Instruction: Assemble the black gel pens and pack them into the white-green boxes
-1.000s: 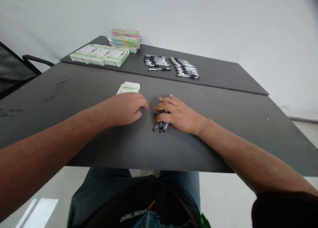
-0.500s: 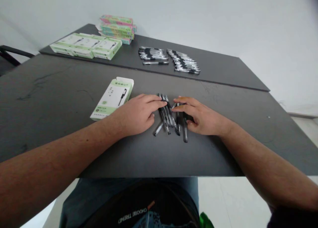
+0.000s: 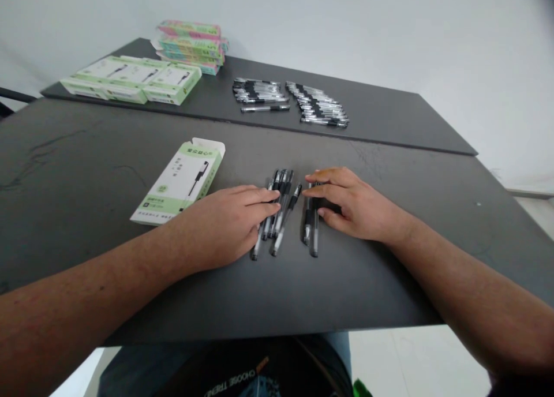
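Note:
Several black-and-clear gel pens (image 3: 283, 203) lie in a loose bunch on the dark table, pointing roughly away from me. My left hand (image 3: 234, 218) rests over the left side of this bunch, its fingers stretched out on the pens. To the right, two more gel pens (image 3: 315, 229) lie nearly side by side, apart from the bunch. My right hand (image 3: 346, 203) touches these with its fingertips, fingers spread and slightly bent. Left of my left hand lies a white and green pen box (image 3: 175, 180), its far-end flap open; my forearm covers its near corner.
On the raised board at the back lie two groups of gel pens, a left group (image 3: 257, 91) and a fanned right group (image 3: 318, 105). Several white and green boxes (image 3: 171, 91) stand left of them, with stacked colourful boxes (image 3: 190, 45) behind. A dark table edge (image 3: 277, 330) runs before me.
My left hand has moved slightly left and nearer with the bunch of pens. The pens under my right hand now lie apart from the bunch. The whole view has shifted a little.

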A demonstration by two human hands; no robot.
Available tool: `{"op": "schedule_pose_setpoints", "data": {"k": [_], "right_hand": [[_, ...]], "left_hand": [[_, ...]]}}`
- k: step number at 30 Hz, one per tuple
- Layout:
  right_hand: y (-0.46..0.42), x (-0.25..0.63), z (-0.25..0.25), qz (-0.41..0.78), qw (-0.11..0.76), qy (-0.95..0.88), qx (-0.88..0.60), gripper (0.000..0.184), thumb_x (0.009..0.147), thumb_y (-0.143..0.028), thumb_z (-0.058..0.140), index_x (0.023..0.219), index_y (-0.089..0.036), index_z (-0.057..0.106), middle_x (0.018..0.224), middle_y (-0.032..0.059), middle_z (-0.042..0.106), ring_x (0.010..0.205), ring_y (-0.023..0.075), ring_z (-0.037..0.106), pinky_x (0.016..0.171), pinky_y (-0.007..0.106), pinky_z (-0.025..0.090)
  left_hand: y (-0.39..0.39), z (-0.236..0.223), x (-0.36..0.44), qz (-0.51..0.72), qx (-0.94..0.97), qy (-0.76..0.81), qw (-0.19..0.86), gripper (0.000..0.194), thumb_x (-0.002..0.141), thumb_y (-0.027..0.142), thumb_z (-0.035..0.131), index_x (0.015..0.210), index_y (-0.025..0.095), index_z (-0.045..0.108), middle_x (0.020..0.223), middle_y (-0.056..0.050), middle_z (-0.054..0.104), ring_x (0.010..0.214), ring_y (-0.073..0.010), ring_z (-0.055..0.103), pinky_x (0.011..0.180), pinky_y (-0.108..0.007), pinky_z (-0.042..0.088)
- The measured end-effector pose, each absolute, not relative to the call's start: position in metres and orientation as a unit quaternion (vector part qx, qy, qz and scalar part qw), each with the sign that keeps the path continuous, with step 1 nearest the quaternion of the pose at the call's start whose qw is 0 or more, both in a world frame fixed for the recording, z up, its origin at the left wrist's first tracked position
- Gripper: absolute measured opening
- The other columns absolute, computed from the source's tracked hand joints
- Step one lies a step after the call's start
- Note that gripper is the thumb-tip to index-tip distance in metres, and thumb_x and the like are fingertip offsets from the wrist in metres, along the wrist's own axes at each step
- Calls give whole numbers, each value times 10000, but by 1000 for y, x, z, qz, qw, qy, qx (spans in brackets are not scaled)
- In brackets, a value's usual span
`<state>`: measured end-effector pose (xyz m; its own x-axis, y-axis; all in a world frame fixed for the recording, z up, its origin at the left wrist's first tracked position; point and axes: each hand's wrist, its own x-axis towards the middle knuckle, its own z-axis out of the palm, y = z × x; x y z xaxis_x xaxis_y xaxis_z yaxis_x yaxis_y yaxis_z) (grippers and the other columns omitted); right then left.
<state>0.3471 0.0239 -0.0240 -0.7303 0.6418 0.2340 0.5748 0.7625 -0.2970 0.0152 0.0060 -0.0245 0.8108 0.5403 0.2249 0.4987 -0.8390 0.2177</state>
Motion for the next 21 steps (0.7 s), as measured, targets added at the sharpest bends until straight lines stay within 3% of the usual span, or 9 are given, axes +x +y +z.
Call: {"op": "schedule_pose_setpoints", "data": {"k": [5,11,16,21], "right_hand": [[21,343,-29,101,169,-935,-296,445,1101,-324,638,1534,-263,717,1627,147,692,1533,321,636,1304,583,520],[22,343,-34,101,192,-944,-249,459,1130,-364,629,1555,-200,687,1609,200,694,1514,361,649,1284,648,522],[22,342,-35,90,185,-949,-240,448,1127,-345,638,1527,-156,707,1584,207,715,1498,369,663,1306,636,507],[22,342,-36,91,185,-948,-242,450,1127,-364,637,1538,-200,714,1579,181,728,1502,354,667,1315,627,502]], "left_hand": [[1,-17,11,134,943,294,84,576,949,212,676,1519,187,753,1629,-148,706,1536,-316,655,1374,-461,480],[-4,-4,3,53,960,261,87,835,872,543,945,1583,180,701,1693,-168,648,1548,-399,627,1341,-541,500],[-1,-4,6,55,962,258,72,700,906,438,954,1515,162,746,1620,-158,711,1478,-364,684,1312,-513,531],[2,-9,5,75,963,254,58,556,986,361,863,1488,147,760,1593,-163,727,1451,-345,704,1287,-508,560]]}}
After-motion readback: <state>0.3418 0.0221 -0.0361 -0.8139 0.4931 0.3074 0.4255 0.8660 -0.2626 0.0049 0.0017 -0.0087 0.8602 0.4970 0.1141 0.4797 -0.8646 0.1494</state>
